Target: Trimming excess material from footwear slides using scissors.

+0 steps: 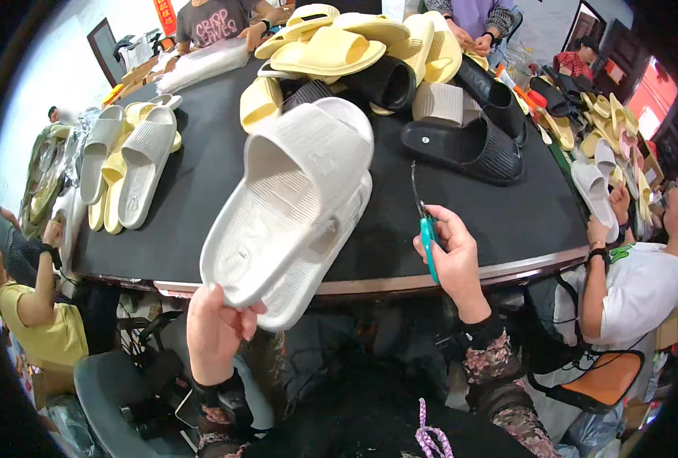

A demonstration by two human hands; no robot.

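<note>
Raised over the near side of the table is a pair of light grey slide slippers (pixel 236 233), one on top of the other. My left hand (pixel 220 328) is closed on their heel ends, thumb on top. My right hand (pixel 455 256) grips the teal handle of a slim hand tool (pixel 428 240). The tool's thin, dark, slightly curved tip points away from me, and I cannot make out its exact kind. A gap lies between this tip and the grey slippers. Beyond it, a black slide slipper (pixel 468 149) rests on the table.
The dark table (pixel 201 221) carries a heap of yellow slippers (pixel 331 53) at the far middle. Stacked grey and yellow slippers (pixel 146 164) lie on the left. Several people work around it; more slippers cover another surface at right. An orange-seated chair (pixel 602 378) stands lower right.
</note>
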